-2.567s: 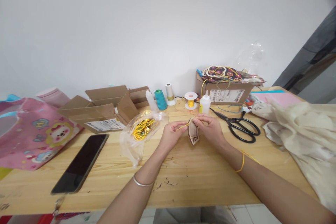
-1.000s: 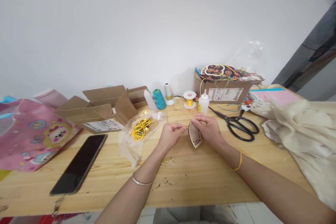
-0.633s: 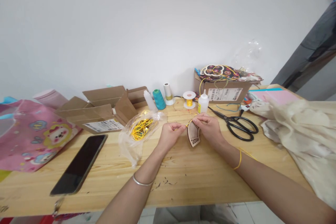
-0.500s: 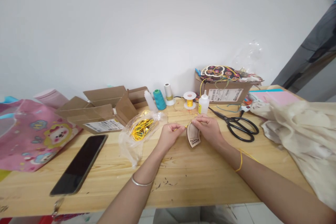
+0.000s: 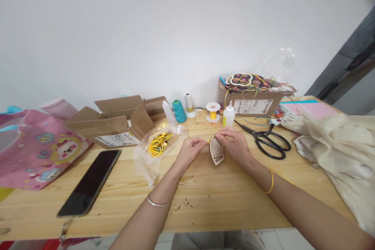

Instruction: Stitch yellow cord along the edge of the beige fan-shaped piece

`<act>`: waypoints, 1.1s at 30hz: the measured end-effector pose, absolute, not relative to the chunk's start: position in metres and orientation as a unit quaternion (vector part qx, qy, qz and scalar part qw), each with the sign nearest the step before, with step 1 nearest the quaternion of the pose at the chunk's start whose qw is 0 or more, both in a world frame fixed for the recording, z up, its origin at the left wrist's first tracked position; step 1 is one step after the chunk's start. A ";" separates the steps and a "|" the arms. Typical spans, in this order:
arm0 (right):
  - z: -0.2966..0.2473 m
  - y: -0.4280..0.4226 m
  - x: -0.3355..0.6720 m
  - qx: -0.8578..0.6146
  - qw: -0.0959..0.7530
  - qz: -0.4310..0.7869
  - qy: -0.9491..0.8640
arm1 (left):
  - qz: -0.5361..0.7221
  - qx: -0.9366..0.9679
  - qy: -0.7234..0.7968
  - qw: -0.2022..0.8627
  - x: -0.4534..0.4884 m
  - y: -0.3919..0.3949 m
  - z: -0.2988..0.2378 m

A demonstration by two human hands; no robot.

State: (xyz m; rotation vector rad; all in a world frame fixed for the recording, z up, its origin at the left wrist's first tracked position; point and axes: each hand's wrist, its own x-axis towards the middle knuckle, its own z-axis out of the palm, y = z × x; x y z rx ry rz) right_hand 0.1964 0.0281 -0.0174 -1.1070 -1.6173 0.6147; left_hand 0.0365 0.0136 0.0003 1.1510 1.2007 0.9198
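Observation:
Over the middle of the table, my right hand (image 5: 233, 143) pinches the top of a small curved wooden piece (image 5: 216, 152), which has a cut-out pattern at its lower end. My left hand (image 5: 191, 150) is closed at the piece's upper left, thumb and forefinger pressed on a yellow cord (image 5: 209, 141) that meets the piece there. The fingers partly cover where cord and wood join. A loop of yellow cord (image 5: 272, 181) lies over my right forearm.
Black scissors (image 5: 272, 144) and a glue bottle (image 5: 229, 115) stand near my right hand. Behind are thread spools (image 5: 179, 112) and a spool of yellow cord (image 5: 213, 113). Left lie a plastic bag of yellow cords (image 5: 159, 144), a phone (image 5: 89, 183) and an open carton (image 5: 111, 125); cream cloth (image 5: 334, 148) is right.
The view has shifted slightly. Both hands keep nearly the same pose, and the wooden piece has tilted a little between them.

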 end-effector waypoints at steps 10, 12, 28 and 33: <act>-0.018 0.028 0.198 -0.458 0.531 0.247 -0.669 | 0.383 0.485 0.496 0.610 0.034 0.014 -0.002; -0.018 0.029 0.197 -0.457 0.530 0.246 -0.671 | 0.380 0.491 0.492 0.610 0.035 0.013 -0.001; -0.001 0.024 0.206 -0.463 0.531 0.209 -0.678 | 0.414 0.460 0.427 0.659 0.031 0.014 -0.001; -0.011 0.028 0.200 -0.461 0.455 0.236 -0.724 | 0.416 0.460 0.426 0.659 0.031 0.013 -0.001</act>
